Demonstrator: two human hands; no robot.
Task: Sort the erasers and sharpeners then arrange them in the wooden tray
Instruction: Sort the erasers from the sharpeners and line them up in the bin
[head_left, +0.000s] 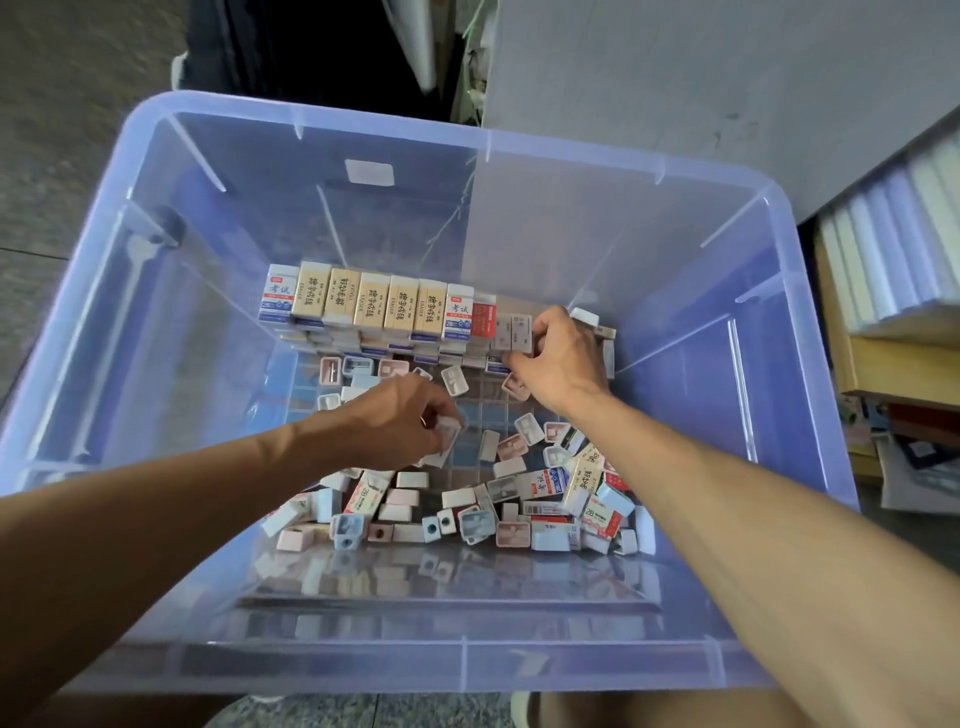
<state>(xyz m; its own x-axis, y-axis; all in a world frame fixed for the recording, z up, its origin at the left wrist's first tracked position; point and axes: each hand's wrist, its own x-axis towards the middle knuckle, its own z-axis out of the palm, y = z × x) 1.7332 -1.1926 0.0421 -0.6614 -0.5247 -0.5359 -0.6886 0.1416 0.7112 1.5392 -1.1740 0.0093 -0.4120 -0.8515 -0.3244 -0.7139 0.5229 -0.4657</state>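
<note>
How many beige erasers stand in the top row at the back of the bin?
5. The beige erasers stand side by side in the back row of the bin, between two white-and-blue erasers. Layers below may hide more.

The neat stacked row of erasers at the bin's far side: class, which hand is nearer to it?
Right. The right hand grips erasers at the right end of the stacked row; the left hand is below it, holding a small white piece.

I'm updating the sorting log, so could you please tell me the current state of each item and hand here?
Plastic bin: lidless, holding everything.
Stacked erasers: neat rows at far wall.
Loose pile: unsorted, jumbled.
Left hand: pinching a white sharpener.
Right hand: gripping grey erasers at the stack's end.
</note>
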